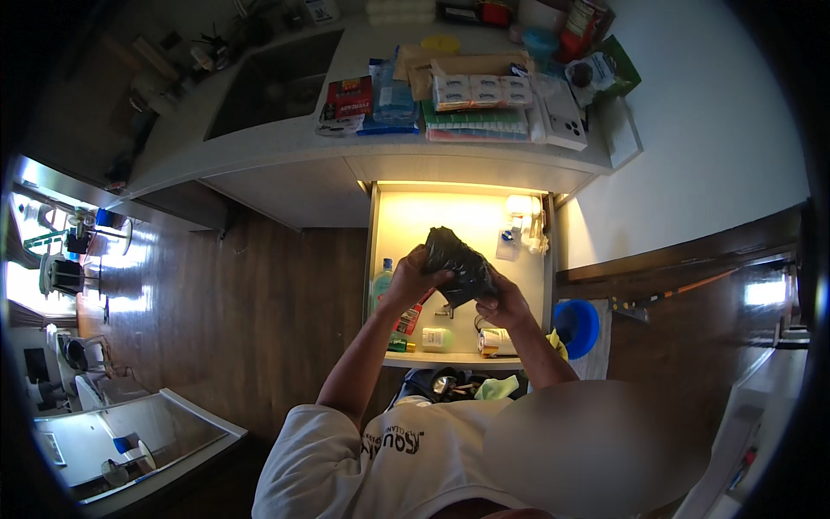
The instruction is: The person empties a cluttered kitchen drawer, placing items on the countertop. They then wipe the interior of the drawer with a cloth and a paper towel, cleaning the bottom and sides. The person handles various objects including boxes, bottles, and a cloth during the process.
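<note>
A crumpled black plastic bundle (457, 267) is held between my hands above a lit open drawer (415, 211). My left hand (415, 277) grips its left side, thumb on top. At its lower right corner my right hand (502, 301) has hold of it. Below, in the drawer, are a bottle of green liquid (382, 280), a red package (408, 319), a small white container (436, 338) and a white package (496, 342) near the front. Clear and white small items (522, 224) lie at the back right.
The counter (292, 139) above bears tissue packs (483, 91), a battery pack (349, 97), envelopes and a white box (563, 117), beside a dark sink (275, 84). A blue bucket (576, 327) stands on the floor right of the drawer.
</note>
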{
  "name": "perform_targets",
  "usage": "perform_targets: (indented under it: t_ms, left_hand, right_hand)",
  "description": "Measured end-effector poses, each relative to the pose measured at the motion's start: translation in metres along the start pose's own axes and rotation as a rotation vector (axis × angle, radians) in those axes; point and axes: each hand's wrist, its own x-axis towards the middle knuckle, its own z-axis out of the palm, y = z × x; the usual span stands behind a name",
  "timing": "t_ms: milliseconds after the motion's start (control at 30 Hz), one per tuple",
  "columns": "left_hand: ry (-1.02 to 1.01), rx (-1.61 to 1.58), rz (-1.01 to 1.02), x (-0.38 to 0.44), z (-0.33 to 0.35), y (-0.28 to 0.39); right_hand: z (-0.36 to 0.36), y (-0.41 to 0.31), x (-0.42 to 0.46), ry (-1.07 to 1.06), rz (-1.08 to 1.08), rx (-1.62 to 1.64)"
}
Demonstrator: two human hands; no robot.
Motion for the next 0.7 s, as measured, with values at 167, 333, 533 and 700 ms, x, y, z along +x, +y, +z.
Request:
perform_targets:
  t_ms: [167,333,533,700]
  left_hand:
    - [0.044,-0.628,-0.035,0.012,0.012,-0.023]
    - [0.317,-0.277,0.027,0.033,0.002,-0.025]
    - [0.436,-0.391,0.346,0.033,0.020,0.005]
    - [0.288,0.122,0.257,0.017,0.030,-0.002]
  right_hand:
    - [-0.019,0.015,0.007,-0.078,0.172,0.115]
    - [0.010,0.005,0.026,0.278,-0.118,-0.465]
    - [0.002,0.004,0.050,0.544,-0.292,-0.180]
    - [-0.001,0.008,0.054,0.323,-0.272,0.226]
